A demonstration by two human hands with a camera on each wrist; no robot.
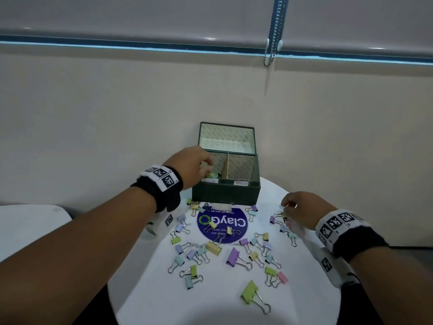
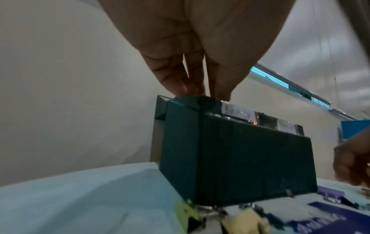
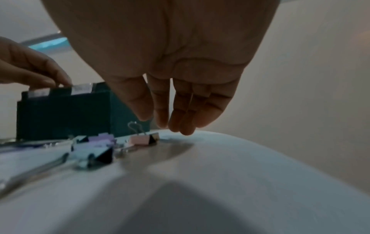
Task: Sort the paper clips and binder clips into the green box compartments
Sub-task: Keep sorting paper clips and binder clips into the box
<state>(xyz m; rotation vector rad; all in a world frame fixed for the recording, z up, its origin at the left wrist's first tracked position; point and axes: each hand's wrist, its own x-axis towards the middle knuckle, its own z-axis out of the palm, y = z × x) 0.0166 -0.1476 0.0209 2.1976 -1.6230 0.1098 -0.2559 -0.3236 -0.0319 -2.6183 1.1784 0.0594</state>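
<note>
A dark green box (image 1: 226,192) stands open at the back of the round white table (image 1: 222,301), its lid upright and a divider making two compartments. My left hand (image 1: 207,168) reaches down into the left compartment, where coloured clips lie. In the left wrist view its bunched fingertips (image 2: 200,93) dip behind the box (image 2: 240,158) rim and are hidden. My right hand (image 1: 289,205) hovers low at the table's right side. Its fingers (image 3: 181,125) hang straight and hold nothing, just right of a pink binder clip (image 3: 140,140). Several pastel binder clips (image 1: 232,256) are scattered in front of the box.
A blue round sticker (image 1: 225,227) sits mid-table under some clips. A large green binder clip (image 1: 250,291) lies nearest me. Two white labels (image 1: 209,181) mark the box's front rim. A wall stands right behind the box, and another white table (image 1: 28,221) is at left.
</note>
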